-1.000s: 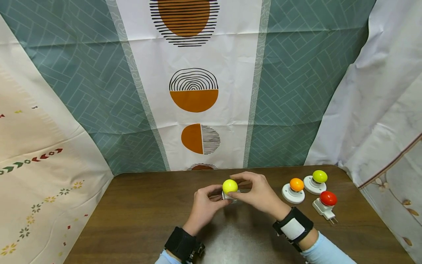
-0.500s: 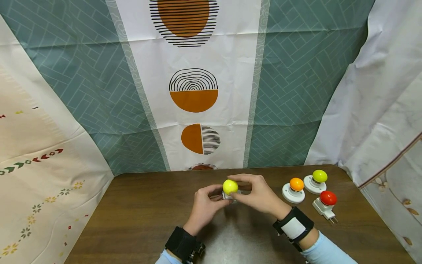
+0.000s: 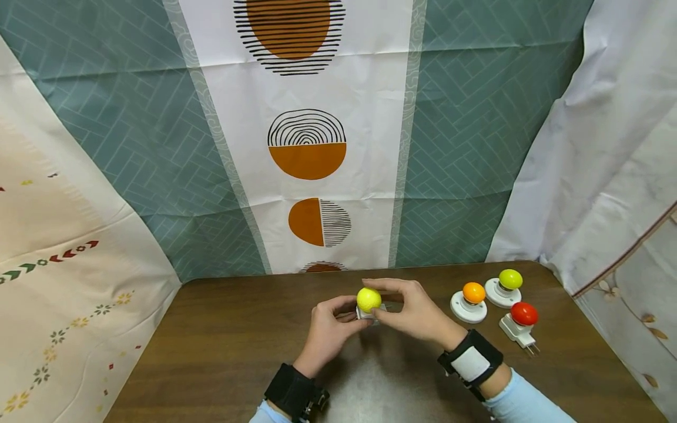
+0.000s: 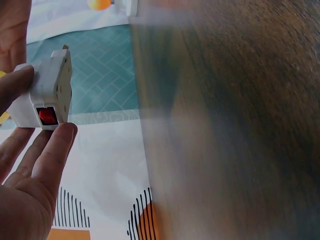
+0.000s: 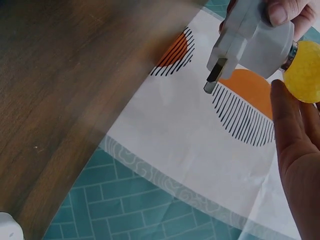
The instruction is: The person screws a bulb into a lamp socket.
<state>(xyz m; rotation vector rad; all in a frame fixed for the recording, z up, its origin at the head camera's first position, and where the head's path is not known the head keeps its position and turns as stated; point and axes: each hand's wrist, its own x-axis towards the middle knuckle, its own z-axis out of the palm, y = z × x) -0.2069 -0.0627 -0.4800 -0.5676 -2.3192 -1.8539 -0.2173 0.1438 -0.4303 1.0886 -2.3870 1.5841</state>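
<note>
Over the far middle of the table, my left hand (image 3: 329, 332) grips a white plug-in lamp socket (image 4: 47, 92) between thumb and fingers. A red rocker switch (image 4: 47, 115) shows on the socket's side, and metal plug pins (image 5: 216, 75) stick out of its end. A round yellow bulb (image 3: 368, 299) sits at the socket's mouth, with a bit of its metal collar (image 5: 290, 56) visible between them. My right hand (image 3: 409, 308) pinches the bulb, index finger over its far side and thumb at its near side. The bulb's thread is mostly hidden.
At the table's right stand an orange bulb (image 3: 473, 292) and a yellow-green bulb (image 3: 510, 279) in round white holders. Close by, a red bulb (image 3: 524, 314) sits in a white plug-in socket (image 3: 517, 333). Patterned cloth (image 3: 328, 176) hangs behind the brown table (image 3: 222, 346).
The right fingers have shifted slightly leftward around the yellow bulb. My left hand keeps the socket in nearly the same place. The head view has turned slightly.
</note>
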